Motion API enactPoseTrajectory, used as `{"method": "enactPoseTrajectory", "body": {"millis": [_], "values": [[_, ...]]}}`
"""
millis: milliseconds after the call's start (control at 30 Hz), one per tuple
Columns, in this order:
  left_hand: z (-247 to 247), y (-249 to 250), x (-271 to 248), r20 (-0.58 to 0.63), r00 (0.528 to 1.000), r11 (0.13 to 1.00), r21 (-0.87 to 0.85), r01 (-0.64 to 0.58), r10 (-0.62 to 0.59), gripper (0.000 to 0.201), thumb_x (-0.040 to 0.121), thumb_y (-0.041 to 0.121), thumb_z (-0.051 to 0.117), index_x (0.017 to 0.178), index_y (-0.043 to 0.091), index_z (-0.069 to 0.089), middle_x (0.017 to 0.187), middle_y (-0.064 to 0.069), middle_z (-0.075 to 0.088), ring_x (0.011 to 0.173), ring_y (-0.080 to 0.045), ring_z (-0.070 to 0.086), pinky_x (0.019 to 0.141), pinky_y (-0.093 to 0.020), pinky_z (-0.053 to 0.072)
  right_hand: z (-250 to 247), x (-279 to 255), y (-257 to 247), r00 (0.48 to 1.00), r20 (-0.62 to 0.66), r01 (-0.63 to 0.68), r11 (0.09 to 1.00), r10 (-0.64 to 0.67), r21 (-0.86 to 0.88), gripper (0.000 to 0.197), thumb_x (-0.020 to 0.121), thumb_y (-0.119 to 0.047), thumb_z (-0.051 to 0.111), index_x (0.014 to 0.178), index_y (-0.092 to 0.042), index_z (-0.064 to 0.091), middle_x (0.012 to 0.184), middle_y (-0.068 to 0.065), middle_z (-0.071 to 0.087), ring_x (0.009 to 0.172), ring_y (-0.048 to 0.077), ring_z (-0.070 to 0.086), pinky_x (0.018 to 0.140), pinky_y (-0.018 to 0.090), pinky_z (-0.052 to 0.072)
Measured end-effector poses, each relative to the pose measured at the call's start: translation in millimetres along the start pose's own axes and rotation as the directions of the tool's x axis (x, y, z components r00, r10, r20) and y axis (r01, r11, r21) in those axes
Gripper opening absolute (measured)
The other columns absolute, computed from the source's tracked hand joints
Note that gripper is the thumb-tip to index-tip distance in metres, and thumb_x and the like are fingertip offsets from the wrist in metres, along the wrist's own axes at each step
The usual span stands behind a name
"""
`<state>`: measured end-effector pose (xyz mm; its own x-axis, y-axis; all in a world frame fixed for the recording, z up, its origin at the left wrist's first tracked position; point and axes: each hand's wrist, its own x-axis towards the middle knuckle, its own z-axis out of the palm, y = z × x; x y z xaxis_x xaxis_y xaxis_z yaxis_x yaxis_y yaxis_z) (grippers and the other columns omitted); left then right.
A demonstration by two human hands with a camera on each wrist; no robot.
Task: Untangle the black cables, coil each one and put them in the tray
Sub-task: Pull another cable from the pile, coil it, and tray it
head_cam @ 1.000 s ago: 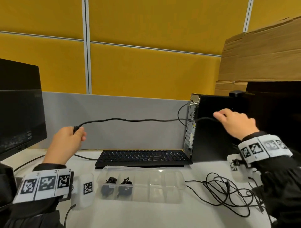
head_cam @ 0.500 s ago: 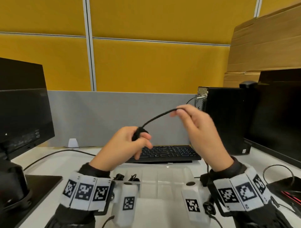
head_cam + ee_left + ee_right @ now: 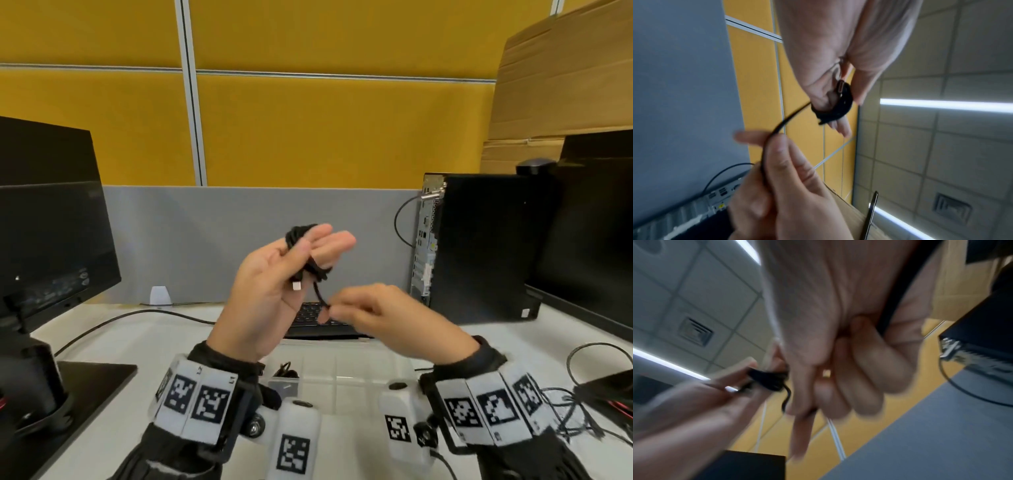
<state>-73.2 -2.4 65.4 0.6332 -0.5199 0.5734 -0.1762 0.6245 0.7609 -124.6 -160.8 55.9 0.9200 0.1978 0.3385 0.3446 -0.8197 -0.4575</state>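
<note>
A black cable is wound in a small coil round the fingers of my left hand, held up palm toward me above the keyboard; the thumb pins the coil, and a silver plug hangs from it. The coil shows in the left wrist view too. My right hand pinches the cable's loose tail just below the coil, its other fingers curled. The clear compartment tray lies under both wrists, with coiled black cables in its left compartments. More tangled black cables lie at the right.
A black keyboard sits behind the tray. A monitor and its stand fill the left, a PC tower and a second monitor the right. A grey and yellow partition closes the back.
The cable, stretched between both hands a second ago, is now wound round my left fingers. Both hands have come together above the tray, and only a short tail is left in the right hand.
</note>
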Motion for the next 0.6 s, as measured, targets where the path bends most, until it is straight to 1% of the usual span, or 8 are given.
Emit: {"method": "enactPoseTrajectory", "body": {"millis": [67, 100, 167, 233, 333, 400, 500, 600], "values": [[-5.4, -2.3, 3.7, -0.115, 0.992, 0.998, 0.005, -0.055, 0.055, 0.036, 0.089, 0.024, 0.04, 0.118, 0.005, 0.051, 0.11, -0.01, 0.07, 0.113, -0.017, 0.062, 0.097, -0.024, 0.048, 0.6, -4.4, -11.5, 0.99, 0.143, 0.018, 0.999, -0.013, -0.035, 0.02, 0.098, -0.027, 0.047, 0.109, -0.027, 0.064, 0.059, -0.038, 0.052, 0.062, -0.015, 0.049, 0.062, 0.005, 0.036], [-9.0, -3.2, 5.5, -0.156, 0.985, 0.996, 0.055, -0.071, 0.079, 0.035, 0.092, 0.025, 0.038, 0.118, 0.006, 0.051, 0.109, -0.007, 0.071, 0.114, -0.016, 0.061, 0.1, -0.025, 0.045, -0.8, -7.0, -16.2, 0.986, 0.163, 0.024, 0.998, -0.014, -0.06, 0.019, 0.098, -0.029, 0.047, 0.108, -0.029, 0.063, 0.059, -0.038, 0.051, 0.061, -0.011, 0.049, 0.06, 0.008, 0.037], [-17.0, -5.7, 7.8, -0.207, 0.973, 0.973, 0.227, -0.053, 0.102, 0.036, 0.099, 0.025, 0.031, 0.119, 0.006, 0.053, 0.103, 0.0, 0.073, 0.113, -0.01, 0.06, 0.103, -0.026, 0.041, -6.4, -14.2, -22.4, 0.995, 0.102, 0.026, 0.985, -0.009, -0.168, 0.017, 0.096, -0.036, 0.046, 0.098, -0.034, 0.063, 0.063, -0.026, 0.055, 0.061, 0.0, 0.048, 0.057, 0.016, 0.037], [-20.9, -7.8, 7.4, -0.211, 0.975, 0.906, 0.422, 0.025, 0.071, 0.046, 0.098, 0.036, 0.028, 0.116, 0.006, 0.058, 0.096, 0.002, 0.074, 0.109, -0.004, 0.06, 0.103, -0.025, 0.038, -14.6, -20.8, -26.1, 0.998, -0.055, 0.001, 0.936, -0.022, -0.352, 0.023, 0.094, -0.046, 0.041, 0.095, -0.036, 0.062, 0.074, -0.016, 0.06, 0.066, 0.004, 0.049, 0.058, 0.025, 0.039], [-16.2, -10.8, 3.0, -0.073, 0.992, 0.731, 0.671, 0.128, -0.106, 0.068, 0.091, 0.058, 0.028, 0.088, 0.007, 0.072, 0.087, 0.0, 0.075, 0.104, 0.005, 0.057, 0.094, -0.019, 0.035, -24.1, -26.6, -29.9, 0.938, -0.317, -0.058, 0.836, -0.142, -0.546, 0.037, 0.09, -0.058, 0.033, 0.088, -0.037, 0.063, 0.074, -0.013, 0.06, 0.066, 0.006, 0.053, 0.051, 0.021, 0.036], [-10.2, -10.6, -0.6, 0.032, 0.967, 0.653, 0.743, 0.145, -0.251, 0.064, 0.09, 0.06, 0.034, 0.085, 0.007, 0.07, 0.076, -0.002, 0.073, 0.096, 0.002, 0.06, 0.089, -0.02, 0.035, -26.5, -28.0, -27.6, 0.871, -0.422, -0.041, 0.819, -0.252, -0.573, 0.036, 0.087, -0.057, 0.037, 0.079, -0.036, 0.065, 0.064, -0.013, 0.053, 0.056, 0.006, 0.049, 0.041, 0.023, 0.036], [-3.3, -4.8, -5.2, 0.182, 0.903, 0.731, 0.657, 0.183, -0.39, 0.042, 0.091, 0.041, 0.04, 0.094, 0.006, 0.063, 0.062, -0.009, 0.064, 0.072, -0.005, 0.062, 0.076, -0.012, 0.04, -27.9, -26.2, -17.4, 0.795, -0.525, -0.022, 0.85, -0.304, -0.526, 0.035, 0.084, -0.06, 0.04, 0.081, -0.037, 0.065, 0.062, -0.014, 0.048, 0.055, 0.004, 0.045, 0.039, 0.023, 0.035], [3.3, -3.1, -10.0, 0.34, 0.833, 0.831, 0.507, 0.229, -0.437, 0.037, 0.093, 0.025, 0.034, 0.091, 0.002, 0.063, 0.052, -0.009, 0.054, 0.058, -0.004, 0.057, 0.064, -0.01, 0.042, -28.9, -22.5, -7.7, 0.832, -0.528, -0.086, 0.9, -0.17, -0.426, 0.043, 0.086, -0.066, 0.03, 0.092, -0.04, 0.065, 0.072, -0.013, 0.063, 0.066, 0.006, 0.056, 0.051, 0.032, 0.048]]}}
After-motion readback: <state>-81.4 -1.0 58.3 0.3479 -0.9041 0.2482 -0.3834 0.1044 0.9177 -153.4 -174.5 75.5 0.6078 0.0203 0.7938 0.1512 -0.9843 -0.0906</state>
